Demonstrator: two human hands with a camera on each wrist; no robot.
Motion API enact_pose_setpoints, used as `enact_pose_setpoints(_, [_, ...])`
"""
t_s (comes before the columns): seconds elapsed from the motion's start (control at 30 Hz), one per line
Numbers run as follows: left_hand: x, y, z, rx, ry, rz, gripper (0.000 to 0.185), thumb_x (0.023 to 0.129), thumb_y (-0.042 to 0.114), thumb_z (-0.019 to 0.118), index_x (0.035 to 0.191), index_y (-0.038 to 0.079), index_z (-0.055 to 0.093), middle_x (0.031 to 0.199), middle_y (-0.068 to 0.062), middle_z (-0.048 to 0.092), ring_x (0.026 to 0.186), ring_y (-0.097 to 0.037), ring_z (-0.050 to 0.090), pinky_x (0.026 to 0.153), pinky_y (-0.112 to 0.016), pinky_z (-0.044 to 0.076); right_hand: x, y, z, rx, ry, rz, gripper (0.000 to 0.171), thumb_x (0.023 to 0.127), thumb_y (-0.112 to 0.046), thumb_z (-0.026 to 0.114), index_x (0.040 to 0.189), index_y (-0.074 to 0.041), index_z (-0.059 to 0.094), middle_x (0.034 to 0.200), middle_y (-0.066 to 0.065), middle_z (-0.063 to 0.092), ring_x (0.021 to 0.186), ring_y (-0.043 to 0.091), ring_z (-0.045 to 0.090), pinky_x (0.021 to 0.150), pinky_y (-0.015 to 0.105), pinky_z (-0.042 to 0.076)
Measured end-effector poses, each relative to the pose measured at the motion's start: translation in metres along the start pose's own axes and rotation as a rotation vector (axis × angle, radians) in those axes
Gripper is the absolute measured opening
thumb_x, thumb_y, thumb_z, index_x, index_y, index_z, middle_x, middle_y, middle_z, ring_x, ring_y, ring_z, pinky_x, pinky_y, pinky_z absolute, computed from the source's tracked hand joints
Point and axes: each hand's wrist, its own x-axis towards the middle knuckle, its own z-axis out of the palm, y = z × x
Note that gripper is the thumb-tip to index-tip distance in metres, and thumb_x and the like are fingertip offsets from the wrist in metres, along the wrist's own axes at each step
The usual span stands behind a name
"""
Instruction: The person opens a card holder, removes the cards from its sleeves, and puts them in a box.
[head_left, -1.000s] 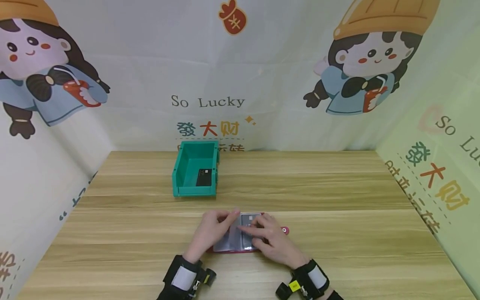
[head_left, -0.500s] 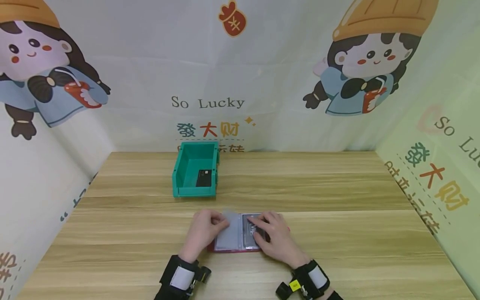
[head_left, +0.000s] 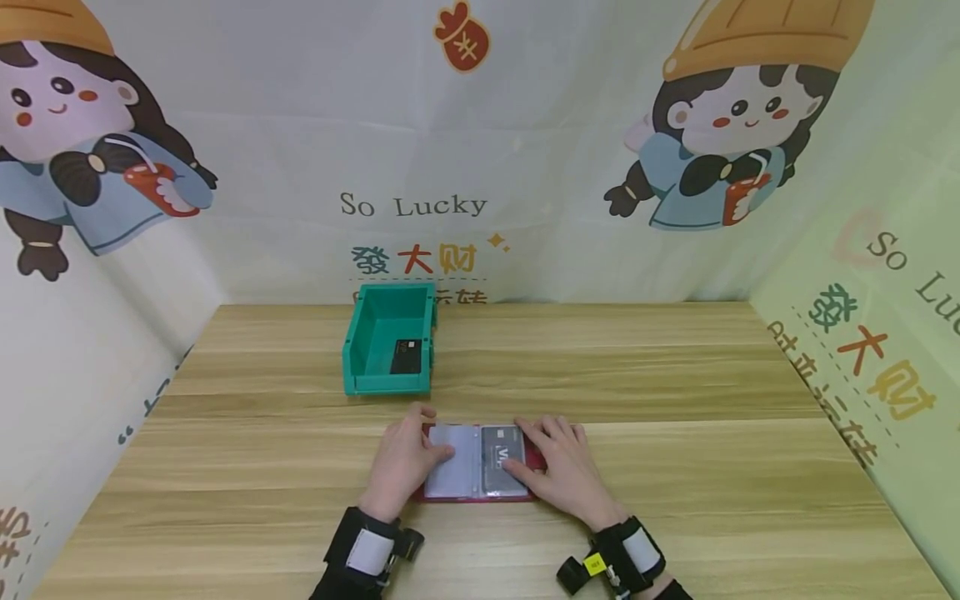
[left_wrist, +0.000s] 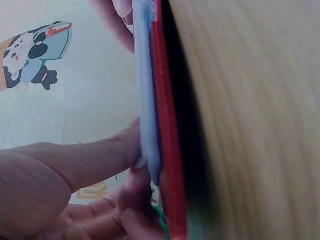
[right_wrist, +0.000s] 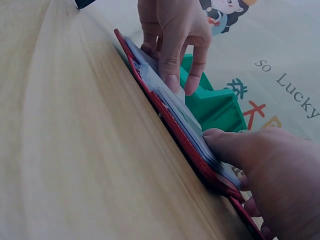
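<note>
Since a second ago the clear sleeve page that the left hand [head_left: 405,457] was lifting has been turned over and now lies flat on the left half of the red card holder [head_left: 477,497], and both hands have slid outward off the middle. Lying open on the wooden bench [head_left: 675,467], near its front edge, the holder sits between the two hands and in front of the green bin [head_left: 375,333], a little apart from it. With fingers nearly straight and slightly spread, the left hand presses the left sleeve page [head_left: 452,460], its thumb lying across the page's left edge; the left wrist view shows a finger [left_wrist: 90,160] laid against the stack of clear sleeves over the red cover [left_wrist: 167,130]. Opposite it, the right hand [head_left: 564,467] rests flat with fingers spread on the right half, its thumb tip on the grey card [head_left: 501,457] that sits inside the right sleeve. From the right wrist view the thumb [right_wrist: 235,147] bears down on the sleeve edges. Neither hand pinches anything. A dark card [head_left: 406,357] lies inside the bin, near its right wall. Behind the bench hangs a printed backdrop [head_left: 480,125] with cartoon figures and the words "So Lucky"
</note>
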Motion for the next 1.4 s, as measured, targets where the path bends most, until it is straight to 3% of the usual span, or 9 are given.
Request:
enact_pose_setpoints(0.1, [-0.001,0.002,0.002,0.050,0.019,0.034,0.045,0.080,0.008,0.083,0.118,0.000,0.060,0.077,-0.007,0.057,0.068,-0.017,0.049,0.060,-0.027,0.035,0.000,0.000,0.000,0.002,-0.005,0.014,0.066,0.087,-0.051,0.070,0.139,-0.011,0.060,0.106,0.004,0.061,0.098,0.019,0.046,0.085,0.035,0.028])
enact_pose_setpoints(0.23, [-0.002,0.005,0.007,0.093,0.031,0.123,0.024,0.081,0.001,0.078,0.102,0.002,0.067,0.078,-0.005,0.057,0.071,-0.016,0.048,0.062,-0.027,0.036,0.000,-0.001,-0.001,0.005,-0.012,0.022,0.067,0.087,-0.052,0.070,0.139,-0.011,0.060,0.106,0.004,0.061,0.099,0.020,0.046,0.085,0.035,0.028])
enact_pose_setpoints(0.43, [-0.003,0.009,0.015,0.061,-0.022,0.256,0.015,0.078,-0.009,0.068,0.086,0.004,0.071,0.077,-0.004,0.060,0.073,-0.013,0.050,0.066,-0.025,0.041,0.001,-0.002,-0.001,0.007,-0.013,0.024,0.067,0.087,-0.052,0.071,0.138,-0.010,0.061,0.105,0.005,0.060,0.099,0.021,0.046,0.086,0.036,0.029])
enact_pose_setpoints(0.6, [-0.001,0.012,0.018,0.018,-0.102,0.217,0.002,0.087,0.005,0.071,0.088,0.004,0.073,0.079,-0.004,0.065,0.072,-0.012,0.053,0.065,-0.024,0.044,0.001,-0.003,-0.001,0.000,-0.015,0.025,0.068,0.087,-0.052,0.071,0.139,-0.010,0.060,0.105,0.004,0.059,0.098,0.020,0.045,0.086,0.036,0.028])
enact_pose_setpoints(0.73, [0.001,0.013,0.020,-0.013,-0.146,0.162,0.010,0.091,0.012,0.070,0.089,0.004,0.074,0.077,-0.003,0.064,0.069,-0.012,0.052,0.061,-0.022,0.040,0.001,-0.003,0.000,-0.009,-0.019,0.029,0.068,0.086,-0.052,0.072,0.139,-0.011,0.060,0.104,0.003,0.059,0.097,0.019,0.044,0.085,0.035,0.028])
enact_pose_setpoints(1.0, [0.002,0.014,0.021,-0.037,-0.154,0.140,0.015,0.093,0.015,0.068,0.092,0.002,0.076,0.074,-0.002,0.062,0.067,-0.011,0.050,0.057,-0.021,0.036,0.001,-0.002,-0.001,-0.012,-0.014,0.032,0.068,0.085,-0.054,0.072,0.139,-0.013,0.061,0.102,0.002,0.058,0.095,0.019,0.044,0.086,0.036,0.029])
enact_pose_setpoints(1.4, [0.003,0.013,0.020,-0.069,-0.150,0.166,0.018,0.094,0.017,0.067,0.093,0.003,0.077,0.074,-0.001,0.063,0.066,-0.011,0.048,0.057,-0.021,0.034,0.000,-0.004,-0.001,-0.013,0.012,0.025,0.067,0.084,-0.053,0.074,0.136,-0.014,0.063,0.094,-0.001,0.053,0.089,0.016,0.040,0.082,0.034,0.024])
